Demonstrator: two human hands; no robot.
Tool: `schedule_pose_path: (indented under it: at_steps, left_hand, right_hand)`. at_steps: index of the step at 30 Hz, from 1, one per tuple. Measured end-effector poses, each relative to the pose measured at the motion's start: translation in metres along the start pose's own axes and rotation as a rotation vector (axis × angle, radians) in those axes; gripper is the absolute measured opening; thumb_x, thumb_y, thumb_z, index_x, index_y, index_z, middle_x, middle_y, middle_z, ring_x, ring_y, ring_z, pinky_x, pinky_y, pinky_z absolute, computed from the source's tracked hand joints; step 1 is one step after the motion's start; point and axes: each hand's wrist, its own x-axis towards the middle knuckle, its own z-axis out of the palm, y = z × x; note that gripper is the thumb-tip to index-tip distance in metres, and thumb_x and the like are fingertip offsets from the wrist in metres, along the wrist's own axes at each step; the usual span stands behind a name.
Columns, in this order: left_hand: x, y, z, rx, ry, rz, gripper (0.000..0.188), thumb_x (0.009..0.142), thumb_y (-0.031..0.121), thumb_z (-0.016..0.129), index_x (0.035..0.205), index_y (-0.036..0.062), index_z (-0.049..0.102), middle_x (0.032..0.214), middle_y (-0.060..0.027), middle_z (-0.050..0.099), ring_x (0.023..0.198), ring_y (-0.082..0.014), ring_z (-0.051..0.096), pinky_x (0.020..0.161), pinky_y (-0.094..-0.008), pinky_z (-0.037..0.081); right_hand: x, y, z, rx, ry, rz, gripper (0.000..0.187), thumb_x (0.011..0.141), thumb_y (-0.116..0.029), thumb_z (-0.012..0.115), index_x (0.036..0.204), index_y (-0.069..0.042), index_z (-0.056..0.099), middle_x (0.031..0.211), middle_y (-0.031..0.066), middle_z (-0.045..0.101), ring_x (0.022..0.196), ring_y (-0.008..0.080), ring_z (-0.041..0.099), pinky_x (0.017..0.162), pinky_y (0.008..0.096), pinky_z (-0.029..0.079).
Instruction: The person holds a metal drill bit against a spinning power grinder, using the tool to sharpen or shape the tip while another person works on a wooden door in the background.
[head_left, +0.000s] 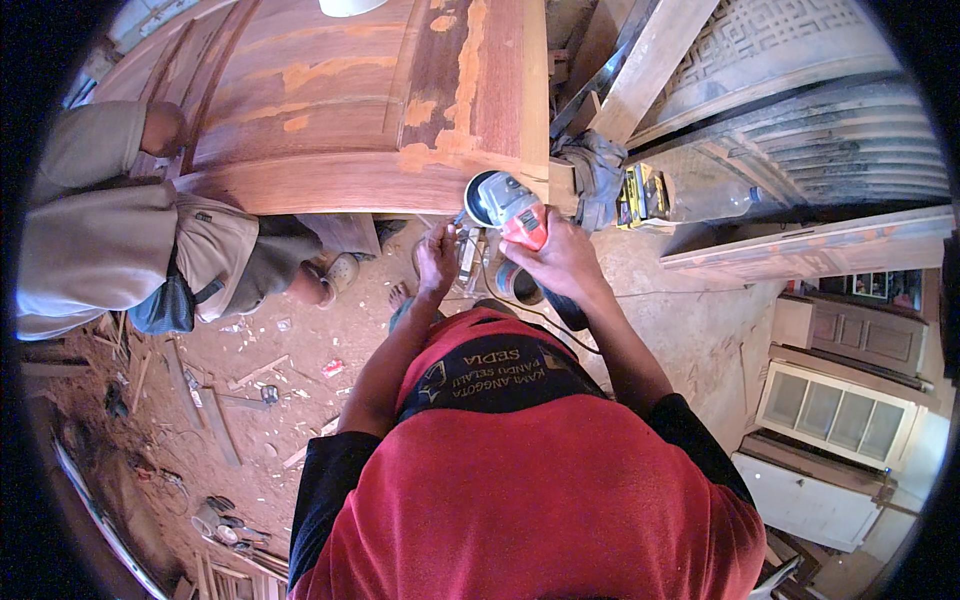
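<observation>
My right hand (556, 256) is wrapped round the red and grey body of an angle grinder (518, 208). The grinder's round disc faces the near edge of a reddish wooden panel door (330, 182), just below its right corner; whether they touch I cannot tell. My left hand (436, 262) is closed beside the disc, its fingertips close to the grinder's left side. What those fingers grip is too small to make out. Orange filler patches (330, 72) streak the door's face. A dark cord (540, 318) hangs below the grinder.
Another person (110, 230) stands at the left beside the door. Grey cloth (592, 178), yellow and black boxes (644, 196) and a clear plastic bottle (735, 202) lie right of the grinder. Wood scraps (215, 420) litter the floor; a white paned window frame (838, 412) leans at right.
</observation>
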Motion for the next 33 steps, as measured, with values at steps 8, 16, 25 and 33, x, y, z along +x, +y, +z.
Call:
schedule_pose_path:
  at_steps: [8,16,25,33]
  left_hand:
    - [0.001,-0.003,0.0,0.011,-0.01,0.022,0.022,0.102,0.02,0.056,0.109,0.005,0.069,0.086,-0.0204,0.068,0.078,-0.0358,0.067,0.068,-0.0441,0.051]
    - [0.003,0.066,-0.037,-1.011,-0.225,-0.213,0.019,0.108,0.02,0.049,0.101,0.007,0.061,0.076,0.0034,0.049,0.068,-0.0111,0.043,0.064,-0.0293,0.039]
    - [0.005,0.184,-0.103,-1.41,-0.471,-0.249,0.017,0.104,0.025,0.058,0.108,0.0093,0.055,0.083,0.0011,0.046,0.074,-0.0125,0.042,0.067,-0.0269,0.036]
    - [-0.011,0.223,-0.098,-1.518,-0.612,-0.259,0.019,0.103,0.025,0.059,0.11,0.008,0.054,0.079,0.002,0.043,0.069,-0.0112,0.041,0.063,-0.0262,0.037]
  right_hand:
    - [0.007,-0.002,0.0,-0.077,0.202,-0.028,0.057,0.083,-0.049,0.074,0.114,-0.003,0.062,0.096,0.0196,0.071,0.086,0.0372,0.072,0.077,0.0463,0.057]
    - [0.002,0.075,-0.036,1.067,0.241,0.247,0.049,0.094,-0.046,0.068,0.119,-0.004,0.066,0.09,0.0045,0.07,0.077,0.0135,0.069,0.071,0.0315,0.058]
    - [-0.033,0.13,-0.022,1.75,0.36,0.252,0.061,0.098,-0.058,0.048,0.123,-0.004,0.06,0.095,0.0112,0.07,0.075,0.026,0.071,0.069,0.04,0.061]
    - [-0.051,0.159,-0.018,1.936,0.368,0.135,0.06,0.097,-0.056,0.051,0.127,-0.004,0.057,0.097,0.0136,0.07,0.074,0.0294,0.071,0.067,0.0434,0.061]
